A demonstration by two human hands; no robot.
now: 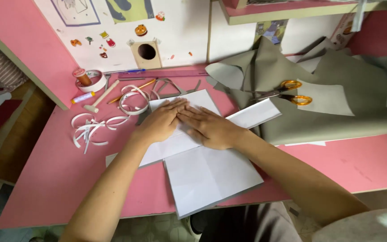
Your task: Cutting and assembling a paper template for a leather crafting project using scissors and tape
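Paper work filled the pink table (45,179), and every place below is given relative to the folded white sheet (202,175) at its middle. Far to the left of that sheet, against the wall, lay a roll of white tape (93,81) with a brown spool (82,76) beside it, a small glue stick (83,97) and a wooden-handled tool (102,96). Closer in on the left, curled white paper strips (90,130) were scattered in a loose heap.

On the sheet's upper part, the left hand (160,122) lay flat, fingers together and stretched out, gripping nothing. The right hand (209,127) lay just beside it, also flat and empty, and the fingertips of the two met near the sheet's top edge. Both palms pressed on a layered stack: a long white strip (251,114) ran slantwise under them, and the lower half of the sheet, showing crease lines, reached toward the table's near edge.

Beyond the sheet to the right lay a big piece of grey cloth (337,112), crumpled at the back, with orange-handled scissors (287,92) resting on it.

By my judgement the step in hand was flattening a fold. The next move would call for keeping one palm down as an anchor while the other ran firmly along the crease, so that the layers did not slide apart.
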